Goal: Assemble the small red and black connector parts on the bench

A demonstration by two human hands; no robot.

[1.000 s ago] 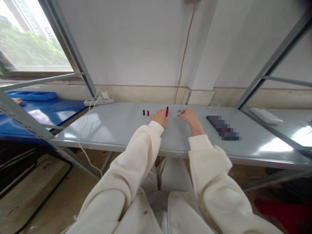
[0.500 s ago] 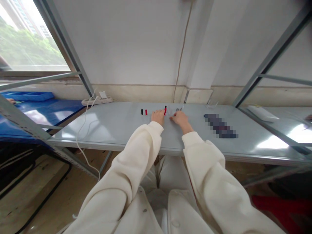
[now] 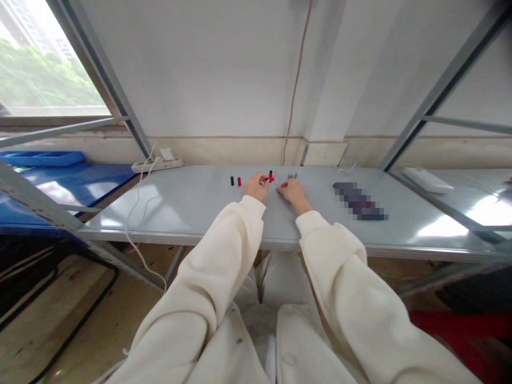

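My left hand [image 3: 256,186] is closed in a pinch, with a small red piece [image 3: 267,179] at its fingertips. Right beside these fingertips stands a small cylinder with a black top [image 3: 271,173] and red below; whether it touches the held piece I cannot tell. To the left, a black cylinder [image 3: 232,181] and a red cylinder [image 3: 239,181] stand upright side by side. My right hand [image 3: 293,193] rests low over the table, thumb and fingers pressed together near something clear and faint. Just behind it are several small grey pieces [image 3: 293,176].
The grey table [image 3: 192,208] runs along the wall. A white power strip [image 3: 158,164] with a hanging cord lies at its back left. A blurred-out dark object [image 3: 360,201] lies on the right, a clear item [image 3: 347,167] behind it. Metal posts frame both ends.
My left hand has shifted slightly left and turned, so the red piece at its fingertips now shows. My right hand has hardly moved. The whole view has shifted a little.
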